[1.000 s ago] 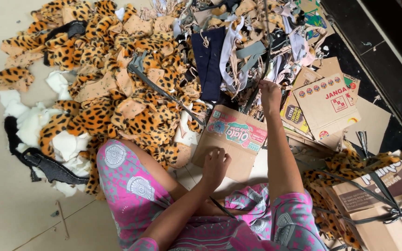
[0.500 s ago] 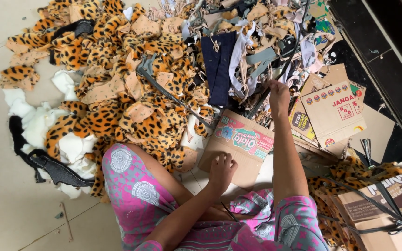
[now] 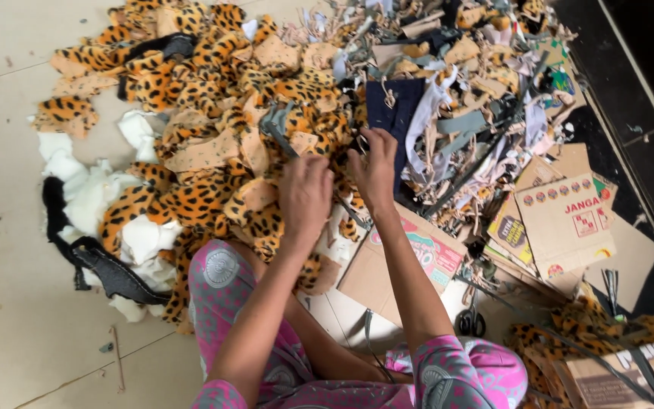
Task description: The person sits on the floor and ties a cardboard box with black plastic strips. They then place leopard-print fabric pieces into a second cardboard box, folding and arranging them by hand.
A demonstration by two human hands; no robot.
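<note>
A big heap of leopard-print fabric scraps [image 3: 191,197] covers the tiled floor in front of me. Both arms reach into its middle. My left hand [image 3: 306,193] lies palm down on the leopard scraps with its fingers curled; what is under them is hidden. My right hand [image 3: 376,170] is just to its right, fingers closed on a small scrap at the edge of a navy cloth [image 3: 395,113]. A grey strap [image 3: 278,125] lies just beyond my left hand. My knees in pink patterned trousers [image 3: 225,284] are below.
Flattened cardboard [image 3: 410,257] lies under my right forearm, and more printed cardboard [image 3: 565,223] sits to the right. Black-handled scissors [image 3: 469,322] lie on the floor by my right knee. White fleece pieces [image 3: 85,189] and a black strap [image 3: 107,269] are at the left.
My left hand has left my knee and gone forward into the pile. My right hand has come left toward it, so the two hands now sit side by side. The view has shifted.
</note>
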